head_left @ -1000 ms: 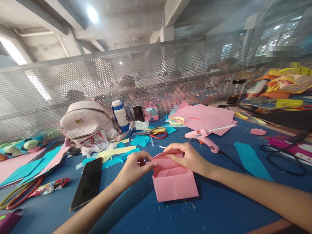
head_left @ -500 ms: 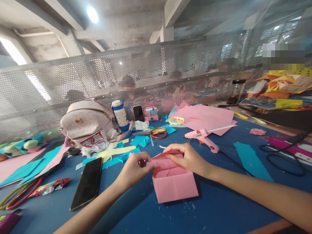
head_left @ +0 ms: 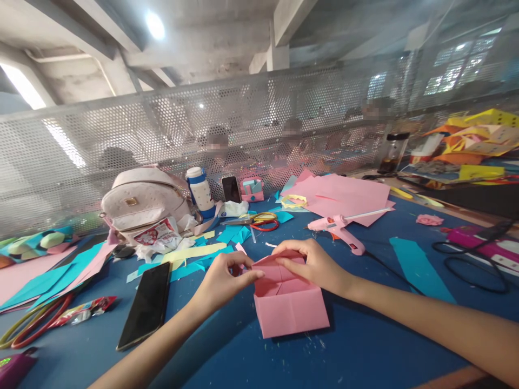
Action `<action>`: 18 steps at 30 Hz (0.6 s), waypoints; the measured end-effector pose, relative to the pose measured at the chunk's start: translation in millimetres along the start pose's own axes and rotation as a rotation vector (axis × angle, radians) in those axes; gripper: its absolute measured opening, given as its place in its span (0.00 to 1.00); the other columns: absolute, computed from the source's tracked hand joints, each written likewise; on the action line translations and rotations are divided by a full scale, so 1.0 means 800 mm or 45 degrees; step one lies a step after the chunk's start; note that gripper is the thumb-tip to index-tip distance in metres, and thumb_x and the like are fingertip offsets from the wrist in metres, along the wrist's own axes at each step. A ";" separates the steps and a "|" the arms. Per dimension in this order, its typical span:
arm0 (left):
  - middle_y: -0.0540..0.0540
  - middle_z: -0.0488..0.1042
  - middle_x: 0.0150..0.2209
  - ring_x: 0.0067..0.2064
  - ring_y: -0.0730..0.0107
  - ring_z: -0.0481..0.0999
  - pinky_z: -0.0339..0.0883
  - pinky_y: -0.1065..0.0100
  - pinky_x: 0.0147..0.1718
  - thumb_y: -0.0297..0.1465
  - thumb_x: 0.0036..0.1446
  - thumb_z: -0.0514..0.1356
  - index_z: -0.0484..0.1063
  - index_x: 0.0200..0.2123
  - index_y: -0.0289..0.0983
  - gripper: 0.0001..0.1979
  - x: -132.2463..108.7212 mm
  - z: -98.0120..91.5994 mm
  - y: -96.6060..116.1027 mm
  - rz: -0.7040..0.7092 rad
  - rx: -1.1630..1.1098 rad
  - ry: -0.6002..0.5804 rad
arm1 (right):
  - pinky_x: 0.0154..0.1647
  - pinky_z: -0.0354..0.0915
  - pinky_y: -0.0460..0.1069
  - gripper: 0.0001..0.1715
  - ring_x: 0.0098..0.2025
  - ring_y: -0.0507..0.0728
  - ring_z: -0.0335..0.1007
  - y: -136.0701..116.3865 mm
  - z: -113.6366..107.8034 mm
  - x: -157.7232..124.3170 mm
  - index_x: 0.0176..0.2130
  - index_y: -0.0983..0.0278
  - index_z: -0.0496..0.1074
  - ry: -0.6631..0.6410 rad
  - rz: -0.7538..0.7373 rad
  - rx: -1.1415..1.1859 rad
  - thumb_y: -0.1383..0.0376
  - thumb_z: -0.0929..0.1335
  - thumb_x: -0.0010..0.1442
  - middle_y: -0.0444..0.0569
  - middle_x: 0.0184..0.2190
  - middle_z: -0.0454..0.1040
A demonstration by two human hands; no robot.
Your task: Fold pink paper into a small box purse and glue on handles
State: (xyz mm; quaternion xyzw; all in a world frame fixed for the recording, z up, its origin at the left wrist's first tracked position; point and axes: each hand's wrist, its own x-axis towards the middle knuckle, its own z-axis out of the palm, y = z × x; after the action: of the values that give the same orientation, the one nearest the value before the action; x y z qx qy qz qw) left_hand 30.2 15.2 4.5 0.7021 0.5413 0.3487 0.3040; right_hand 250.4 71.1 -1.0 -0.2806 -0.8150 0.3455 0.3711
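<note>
A pink folded paper box (head_left: pixel 292 312), its top uncovered, sits on the blue table in front of me. My left hand (head_left: pixel 231 274) pinches the box's left edge between thumb and fingers. Gripping the far right wall is my right hand (head_left: pixel 310 265), its thumb inside and its fingers behind the paper. Fold lines show on the inner floor of the box. Beyond my right hand lies a pink hot glue gun (head_left: pixel 340 231) with a white glue stick in its back. Past my left hand are scissors (head_left: pixel 261 220) with red and yellow handles.
To the left lie a black phone (head_left: pixel 146 305), a snack wrapper (head_left: pixel 87 310) and blue paper scraps. A white backpack (head_left: pixel 141 197) and a bottle (head_left: pixel 200 192) stand by the perforated divider (head_left: pixel 243 108). Pink sheets (head_left: pixel 344 194) and a blue strip (head_left: pixel 421 267) lie right.
My left thumb has shifted slightly to the right along the box's left edge. A small pink strip now shows behind my left hand. My right hand has hardly moved.
</note>
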 end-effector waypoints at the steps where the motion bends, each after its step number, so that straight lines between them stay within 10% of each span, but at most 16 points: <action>1: 0.50 0.68 0.23 0.26 0.73 0.60 0.51 0.71 0.24 0.40 0.52 0.65 0.74 0.24 0.35 0.14 0.000 0.001 0.000 0.000 0.003 0.013 | 0.46 0.69 0.49 0.08 0.41 0.56 0.76 0.000 0.000 0.000 0.37 0.62 0.77 -0.004 0.000 0.012 0.66 0.67 0.58 0.47 0.38 0.80; 18: 0.50 0.64 0.25 0.29 0.71 0.62 0.53 0.70 0.26 0.39 0.54 0.64 0.72 0.20 0.35 0.16 -0.005 0.002 -0.001 0.085 0.091 0.038 | 0.43 0.70 0.48 0.08 0.40 0.56 0.76 -0.002 0.003 -0.004 0.36 0.63 0.76 -0.056 -0.007 0.093 0.67 0.66 0.58 0.47 0.37 0.80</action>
State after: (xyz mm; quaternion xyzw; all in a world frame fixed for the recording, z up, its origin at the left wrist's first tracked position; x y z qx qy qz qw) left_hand 30.0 11.5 2.4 0.7250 0.5342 0.3495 0.2586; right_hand 250.0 66.9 -2.9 -0.2569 -0.8105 0.3802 0.3640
